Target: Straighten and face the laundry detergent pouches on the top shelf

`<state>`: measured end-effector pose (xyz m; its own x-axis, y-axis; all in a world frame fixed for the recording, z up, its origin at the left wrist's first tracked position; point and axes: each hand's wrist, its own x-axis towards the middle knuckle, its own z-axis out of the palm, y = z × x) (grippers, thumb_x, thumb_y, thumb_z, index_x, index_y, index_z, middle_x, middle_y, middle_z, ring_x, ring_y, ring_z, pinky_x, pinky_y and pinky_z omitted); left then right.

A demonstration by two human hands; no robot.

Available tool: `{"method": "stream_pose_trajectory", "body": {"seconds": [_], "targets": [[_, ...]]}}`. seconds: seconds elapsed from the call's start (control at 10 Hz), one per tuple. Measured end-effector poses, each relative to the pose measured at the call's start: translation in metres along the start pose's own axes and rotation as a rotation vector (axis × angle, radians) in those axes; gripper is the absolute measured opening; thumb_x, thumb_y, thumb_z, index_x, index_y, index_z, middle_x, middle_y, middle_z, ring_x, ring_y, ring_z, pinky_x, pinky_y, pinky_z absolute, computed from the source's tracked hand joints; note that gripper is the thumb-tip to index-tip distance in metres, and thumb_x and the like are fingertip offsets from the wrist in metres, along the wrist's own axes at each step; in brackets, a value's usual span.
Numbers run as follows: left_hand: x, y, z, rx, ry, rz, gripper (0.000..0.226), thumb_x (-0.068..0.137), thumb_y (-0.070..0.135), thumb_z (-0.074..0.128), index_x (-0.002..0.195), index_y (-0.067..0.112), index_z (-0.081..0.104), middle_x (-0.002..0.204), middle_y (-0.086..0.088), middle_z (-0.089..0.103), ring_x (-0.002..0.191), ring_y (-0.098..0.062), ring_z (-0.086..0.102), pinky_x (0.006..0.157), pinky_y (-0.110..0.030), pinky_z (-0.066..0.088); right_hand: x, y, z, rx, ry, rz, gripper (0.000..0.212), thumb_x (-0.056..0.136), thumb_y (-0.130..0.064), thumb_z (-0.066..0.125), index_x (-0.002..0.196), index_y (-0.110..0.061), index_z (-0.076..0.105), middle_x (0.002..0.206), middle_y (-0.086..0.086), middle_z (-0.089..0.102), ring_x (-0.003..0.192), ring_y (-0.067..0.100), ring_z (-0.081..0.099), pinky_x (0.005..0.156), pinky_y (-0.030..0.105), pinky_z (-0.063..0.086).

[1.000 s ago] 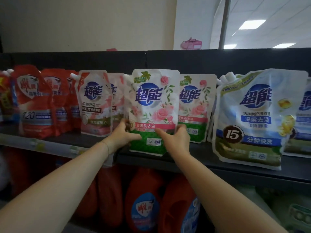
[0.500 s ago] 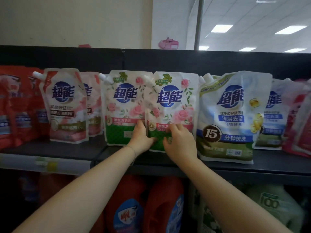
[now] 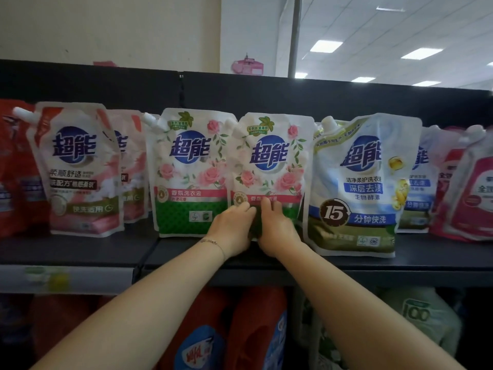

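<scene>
Detergent pouches stand in a row on the black top shelf (image 3: 346, 263). Both hands rest on the green lower part of the right rose pouch (image 3: 269, 161), which stands upright and faces front. My left hand (image 3: 232, 231) grips its lower left corner and my right hand (image 3: 277, 231) presses its lower middle, hiding the base. A matching left rose pouch (image 3: 189, 166) stands just beside it, slightly overlapped. A larger blue and olive pouch (image 3: 357, 188) leans at the right.
Pink and white pouches (image 3: 77, 169) stand further left, red ones (image 3: 13, 169) at the far left. More blue (image 3: 421, 180) and pink-red pouches (image 3: 469, 188) sit at the right. Orange jugs (image 3: 253, 329) fill the shelf below. A price strip (image 3: 66, 279) runs along the left shelf edge.
My hands left the left rose pouch, which now stands further back, and moved onto the right rose pouch. They have closed in together on its lower part. The view shifted right.
</scene>
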<state>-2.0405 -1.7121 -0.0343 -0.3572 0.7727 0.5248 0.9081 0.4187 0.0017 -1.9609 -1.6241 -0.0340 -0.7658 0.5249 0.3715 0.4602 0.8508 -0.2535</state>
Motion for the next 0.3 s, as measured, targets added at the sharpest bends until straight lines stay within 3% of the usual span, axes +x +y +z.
{"method": "stream_pose_trajectory", "body": {"seconds": [0.1,0.2,0.3], "targets": [[0.002,0.004,-0.002,0.002,0.007,0.001,0.033,0.083,0.023,0.064,0.110,0.019,0.047,0.109,0.001,0.048,0.104,-0.021,0.051,0.070,-0.030,0.039,-0.006,0.004,-0.004,0.039,-0.036,-0.023,0.076,0.080,-0.009,0.067,0.140,-0.021,0.021,0.143,0.008,0.023,0.114,0.031,0.050,0.089,0.042,0.052],[0.003,0.006,-0.006,-0.046,0.002,0.014,0.033,0.083,0.027,0.060,0.113,0.025,0.047,0.109,0.000,0.053,0.099,-0.023,0.057,0.069,-0.032,0.043,-0.017,0.008,-0.013,0.089,0.012,-0.060,0.065,0.083,-0.013,0.063,0.138,-0.021,0.031,0.141,0.004,0.035,0.114,0.027,0.053,0.088,0.041,0.052],[0.000,0.005,-0.019,-0.072,0.029,0.050,0.030,0.084,0.032,0.057,0.111,0.026,0.047,0.110,-0.001,0.058,0.095,-0.025,0.060,0.072,-0.036,0.049,-0.029,0.012,-0.025,0.037,0.107,-0.124,0.038,0.089,-0.022,0.058,0.125,-0.019,0.047,0.127,0.001,0.052,0.105,0.021,0.057,0.085,0.037,0.052]]}}
